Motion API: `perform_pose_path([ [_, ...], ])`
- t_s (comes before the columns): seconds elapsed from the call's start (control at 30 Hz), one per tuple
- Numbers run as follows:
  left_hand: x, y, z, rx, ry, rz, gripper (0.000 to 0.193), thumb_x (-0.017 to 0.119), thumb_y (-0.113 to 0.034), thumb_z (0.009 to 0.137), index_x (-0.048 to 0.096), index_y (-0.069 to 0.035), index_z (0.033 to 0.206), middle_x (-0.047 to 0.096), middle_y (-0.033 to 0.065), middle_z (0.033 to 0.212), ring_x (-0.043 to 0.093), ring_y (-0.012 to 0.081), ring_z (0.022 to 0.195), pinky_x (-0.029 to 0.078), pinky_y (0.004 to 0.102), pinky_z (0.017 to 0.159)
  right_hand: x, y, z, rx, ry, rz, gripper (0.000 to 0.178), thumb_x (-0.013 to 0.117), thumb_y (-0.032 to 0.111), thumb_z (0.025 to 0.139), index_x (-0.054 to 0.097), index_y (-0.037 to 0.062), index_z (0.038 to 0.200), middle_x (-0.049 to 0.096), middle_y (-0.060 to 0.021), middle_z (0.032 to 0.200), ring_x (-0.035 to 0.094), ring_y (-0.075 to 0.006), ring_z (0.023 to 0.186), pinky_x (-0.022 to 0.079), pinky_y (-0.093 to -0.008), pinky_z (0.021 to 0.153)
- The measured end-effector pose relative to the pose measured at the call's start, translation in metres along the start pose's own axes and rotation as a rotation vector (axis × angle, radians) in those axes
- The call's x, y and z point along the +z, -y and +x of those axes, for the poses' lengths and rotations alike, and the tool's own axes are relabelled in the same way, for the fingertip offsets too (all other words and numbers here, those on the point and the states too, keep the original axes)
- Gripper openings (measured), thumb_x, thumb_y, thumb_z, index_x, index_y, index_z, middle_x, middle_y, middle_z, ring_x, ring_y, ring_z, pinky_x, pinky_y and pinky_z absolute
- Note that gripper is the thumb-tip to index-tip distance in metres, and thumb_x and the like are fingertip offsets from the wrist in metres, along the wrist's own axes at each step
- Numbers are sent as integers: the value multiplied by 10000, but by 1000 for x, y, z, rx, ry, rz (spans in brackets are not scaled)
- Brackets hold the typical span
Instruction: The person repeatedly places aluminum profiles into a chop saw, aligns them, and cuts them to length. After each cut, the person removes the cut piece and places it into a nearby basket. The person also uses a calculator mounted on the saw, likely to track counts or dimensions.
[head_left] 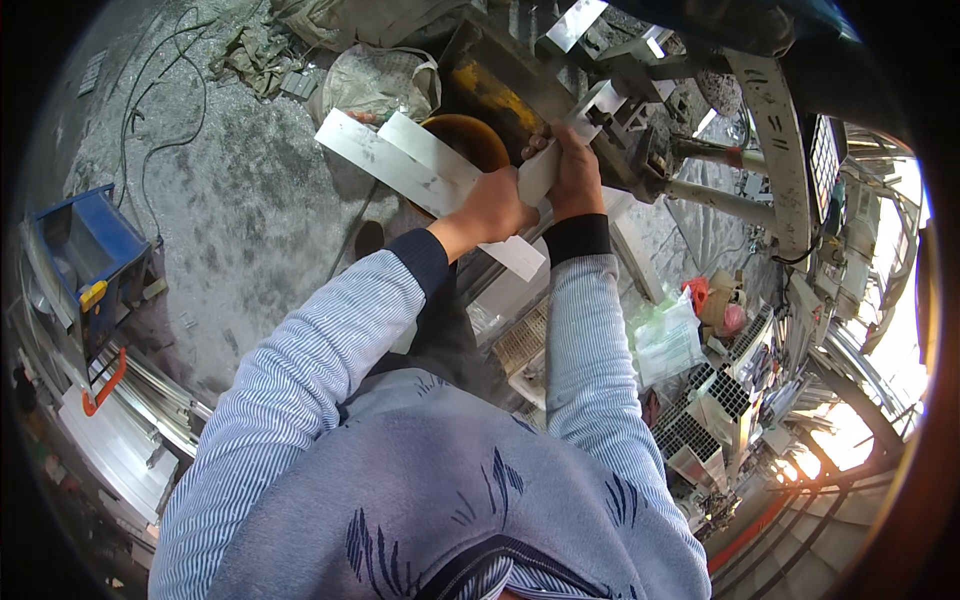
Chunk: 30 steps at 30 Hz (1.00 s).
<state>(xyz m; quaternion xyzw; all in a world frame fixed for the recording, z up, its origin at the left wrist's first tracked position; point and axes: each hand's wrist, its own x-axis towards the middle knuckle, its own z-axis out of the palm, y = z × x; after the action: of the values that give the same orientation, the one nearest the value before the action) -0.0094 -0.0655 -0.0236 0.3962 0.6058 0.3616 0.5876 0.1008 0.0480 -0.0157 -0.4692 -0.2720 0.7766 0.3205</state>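
Note:
A silver metal piece (538, 176) slants between my hands, its far end reaching toward the machine. My right hand (577, 178) is closed around it, thumb on top and fingertips showing at the left side. My left hand (492, 206) is closed at the near end of the same piece; most of its fingers are hidden. Under and beside the left hand lie flat silver metal bars (385, 160), which stick out to the left. The end of a bar (514, 257) shows below the left wrist. Beneath the bars is a round orange-brown rim (478, 138).
Just beyond my hands stands a dark, yellow-marked machine block (505, 88), with metal rods (720, 203) to its right. A whitish sack (385, 82) lies at the far left of it. A blue bin (95, 245) stands left; plastic crates (700, 415) and a plastic bag (668, 340) lie right. Cables (150, 150) cross the floor.

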Motion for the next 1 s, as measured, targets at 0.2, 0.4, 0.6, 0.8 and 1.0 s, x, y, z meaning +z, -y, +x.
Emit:
perform_pose_path([
  [0.2,-2,-2,-28,54,-54,105,453,782,-187,759,605,89,1072,706,282,963,706,419,960,553,442,805,11,-16,-22,-55,-78,-33,137,651,138,936,587,18,922,597,-91,750,615,-211,664,539,-357,624],
  [0.4,-4,-4,1,-34,-20,33,446,772,-202,771,593,84,1063,707,282,914,714,427,912,559,440,772,-1,-1,6,-9,-23,2,178,646,178,974,602,7,948,613,-99,764,614,-223,692,533,-369,661],
  [0.6,-1,4,-31,50,-110,188,452,748,-212,773,592,81,1079,688,319,927,686,485,962,550,484,819,8,-22,-19,-77,-97,17,160,671,116,914,587,-19,931,607,-110,748,620,-220,649,523,-353,599],
  [0.8,-6,0,-17,54,-69,98,456,743,-196,750,594,97,1066,688,323,911,684,489,936,545,480,793,7,-10,-9,-4,-115,-72,170,682,126,908,588,-15,928,606,-105,743,619,-219,645,529,-367,602],
  [1.0,5,22,-46,-19,-74,177,419,735,-168,788,604,80,1100,689,331,961,674,491,958,546,475,806,-9,-54,-37,-345,66,-502,218,725,185,916,615,2,961,617,-86,812,613,-207,708,547,-366,666],
])
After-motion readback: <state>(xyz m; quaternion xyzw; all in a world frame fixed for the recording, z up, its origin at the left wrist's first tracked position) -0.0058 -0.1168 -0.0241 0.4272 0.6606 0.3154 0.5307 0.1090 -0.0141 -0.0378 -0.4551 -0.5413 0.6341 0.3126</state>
